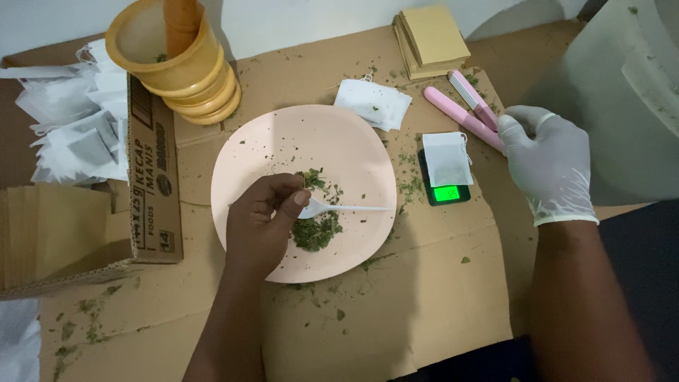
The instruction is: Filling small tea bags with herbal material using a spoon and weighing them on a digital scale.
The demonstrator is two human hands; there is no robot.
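over the pink plate (247, 152) my bare left hand (263, 225) pinches a white plastic spoon (339, 208), bowl end at the pile of dried green leaves (316, 228) near plate centre. my gloved right hand (548, 164) is closed around the end of a pink sealing clamp (461, 113), just right of the small black scale (443, 191) carrying a white tea bag (446, 158). another white bag (373, 103) lies above the plate, on cardboard.

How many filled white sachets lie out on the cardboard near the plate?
2: one sachet lies on the cardboard just beyond the pink plate, the other sachet rests on the small scale. More bags are heaped at far left.
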